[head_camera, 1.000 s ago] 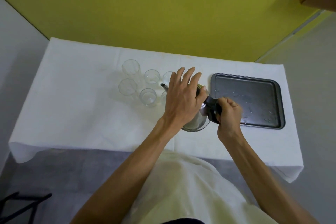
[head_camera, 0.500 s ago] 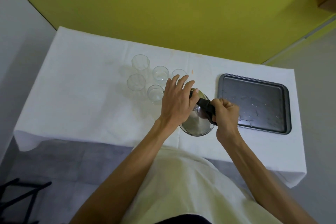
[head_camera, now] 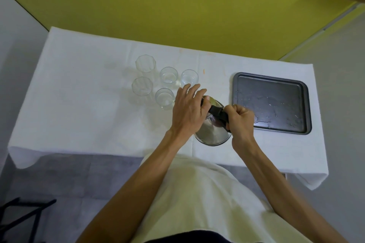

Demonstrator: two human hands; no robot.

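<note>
A steel kettle (head_camera: 212, 134) is tilted toward the far left above the white-clothed table (head_camera: 79, 104), its base facing me. My right hand (head_camera: 240, 122) grips its black handle (head_camera: 218, 113). My left hand (head_camera: 189, 111) lies over the kettle's top with fingers straight, pressing on the lid. The spout is hidden behind the left hand. Several clear glasses stand just left of the kettle; the nearest glass (head_camera: 164, 98) is beside my left hand, and another glass (head_camera: 189, 78) stands beyond my fingertips.
A dark metal tray (head_camera: 271, 102) with water drops lies on the table's right side. A yellow wall rises behind the table. A black stand (head_camera: 17, 219) shows on the floor at the lower left.
The kettle has tipped further toward the glasses, showing more of its base. Both hands kept their hold. The camera view shifted slightly.
</note>
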